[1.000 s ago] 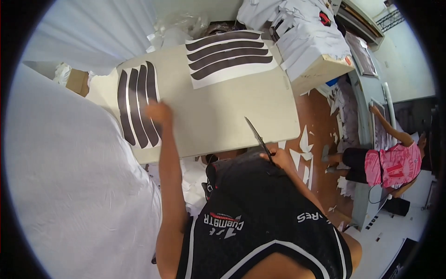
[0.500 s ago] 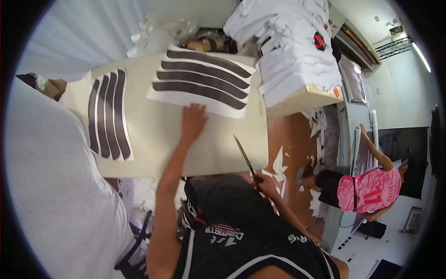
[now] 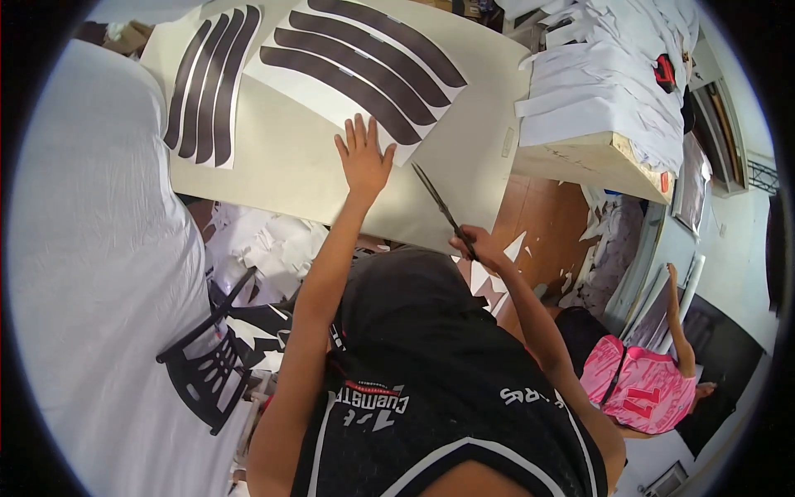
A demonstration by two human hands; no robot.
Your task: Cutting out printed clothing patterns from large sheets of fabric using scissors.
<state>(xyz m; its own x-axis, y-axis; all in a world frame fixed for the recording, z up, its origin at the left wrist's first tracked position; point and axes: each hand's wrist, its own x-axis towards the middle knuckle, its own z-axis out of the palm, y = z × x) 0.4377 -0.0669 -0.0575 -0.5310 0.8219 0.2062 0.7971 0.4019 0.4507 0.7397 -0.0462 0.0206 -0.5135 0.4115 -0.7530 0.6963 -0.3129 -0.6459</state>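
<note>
Striped sheet (image 3: 364, 70): lying on the table (image 3: 286, 157), toward its far side, dark curved strips across it.
Second sheet (image 3: 214, 91): on the table's left side, apart from the first.
Left hand (image 3: 364, 166): your fingers are spread, palm down, over the striped sheet's near edge; I cannot tell whether you press.
Right hand (image 3: 484, 250): your fingers curl around the scissors (image 3: 439, 203) at the table's front edge; the blades look closed.
Sheet handling: you seem to be steadying or positioning it.
Scissors' next move: calls for a flat sheet and parted blades.
</note>
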